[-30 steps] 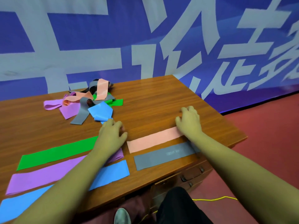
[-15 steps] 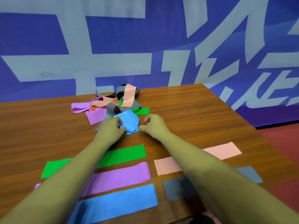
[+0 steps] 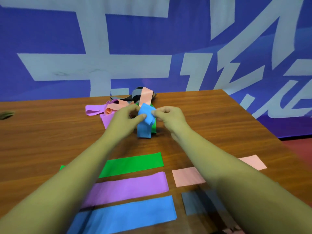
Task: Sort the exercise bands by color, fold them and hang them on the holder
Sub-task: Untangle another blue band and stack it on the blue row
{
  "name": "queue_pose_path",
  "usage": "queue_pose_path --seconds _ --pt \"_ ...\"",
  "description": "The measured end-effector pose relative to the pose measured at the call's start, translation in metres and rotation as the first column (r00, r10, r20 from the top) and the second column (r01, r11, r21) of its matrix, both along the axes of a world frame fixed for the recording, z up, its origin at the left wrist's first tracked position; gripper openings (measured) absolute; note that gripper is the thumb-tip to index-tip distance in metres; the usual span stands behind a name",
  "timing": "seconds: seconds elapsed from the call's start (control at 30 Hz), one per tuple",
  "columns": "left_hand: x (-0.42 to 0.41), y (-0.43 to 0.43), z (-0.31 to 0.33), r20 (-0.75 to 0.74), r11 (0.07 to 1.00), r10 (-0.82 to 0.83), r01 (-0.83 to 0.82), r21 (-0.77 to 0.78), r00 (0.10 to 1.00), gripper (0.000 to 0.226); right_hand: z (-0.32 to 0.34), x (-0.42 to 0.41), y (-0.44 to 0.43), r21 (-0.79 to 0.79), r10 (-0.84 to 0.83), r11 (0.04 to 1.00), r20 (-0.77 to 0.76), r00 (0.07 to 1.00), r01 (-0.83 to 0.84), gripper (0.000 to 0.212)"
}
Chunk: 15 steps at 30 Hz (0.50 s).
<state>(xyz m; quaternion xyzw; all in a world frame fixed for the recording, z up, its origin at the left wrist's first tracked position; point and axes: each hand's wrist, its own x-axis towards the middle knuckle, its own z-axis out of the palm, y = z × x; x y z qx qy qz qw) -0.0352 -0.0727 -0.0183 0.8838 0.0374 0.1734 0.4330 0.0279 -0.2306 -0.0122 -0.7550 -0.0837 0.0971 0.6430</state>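
A crumpled blue band [image 3: 145,122] is lifted off the pile, pinched on its left by my left hand [image 3: 125,118] and on its right by my right hand [image 3: 170,116]. Behind them lies a tangled pile of bands [image 3: 121,103] in purple, peach, grey and green. Near me, flat bands lie in rows: a green band [image 3: 133,164], a purple band [image 3: 128,187], a blue band [image 3: 128,215], a peach band [image 3: 187,176] and a grey band [image 3: 195,203], partly covered by my forearms. No holder is in view.
The wooden table [image 3: 42,132] reaches a blue banner wall [image 3: 152,39] at the back. Its right edge drops to a red floor [image 3: 300,147]. A dark blurred object [image 3: 5,114] lies at the far left edge.
Both hands left the flat bands near me and went to the pile. They took hold of the blue band and raised it off the table. The camera view shifted to the left.
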Motion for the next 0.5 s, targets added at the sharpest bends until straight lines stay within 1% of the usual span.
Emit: queue_pose_path --seconds 0.1,0.13,0.2,0.23,0.3,0.37,0.43,0.5 --pt "-0.007 -0.005 0.034 0.095 0.99 -0.033 0.046 -0.133 0.995 0.004 0.039 -0.011 -0.002 0.08 0.026 0.996 0.02 0.999 -0.028 0.016" --pt "-0.01 -0.007 0.044 0.121 0.987 -0.027 0.045 -0.154 0.992 0.009 0.051 -0.015 -0.003 0.122 0.036 0.992 0.018 0.999 -0.038 0.014" --pt "-0.02 -0.012 0.062 0.165 0.98 -0.025 0.057 -0.19 0.986 0.005 0.075 -0.025 -0.007 0.178 0.032 0.983 0.012 0.999 -0.034 0.011" --pt "-0.026 -0.015 0.07 0.174 0.978 -0.03 0.065 -0.198 0.984 0.002 0.084 -0.03 -0.01 0.19 0.021 0.982 0.014 1.0 -0.023 0.01" --pt "-0.037 -0.021 0.082 0.18 0.974 -0.03 0.069 -0.216 0.983 0.005 0.101 -0.041 -0.014 0.206 0.013 0.978 0.009 1.0 -0.015 0.006" --pt "-0.048 -0.028 0.093 0.189 0.965 0.005 0.044 -0.258 0.982 0.005 0.113 -0.054 -0.02 0.221 0.043 0.974 -0.006 0.999 -0.041 0.007" --pt "-0.059 -0.036 0.105 0.183 0.935 0.058 0.011 -0.355 0.981 0.005 0.123 -0.068 -0.025 0.263 0.112 0.959 -0.021 0.994 -0.102 0.013" --pt "-0.069 -0.042 0.114 0.139 0.866 0.097 -0.014 -0.501 0.985 0.014 0.128 -0.083 -0.033 0.3 0.195 0.938 -0.037 0.98 -0.175 0.021"
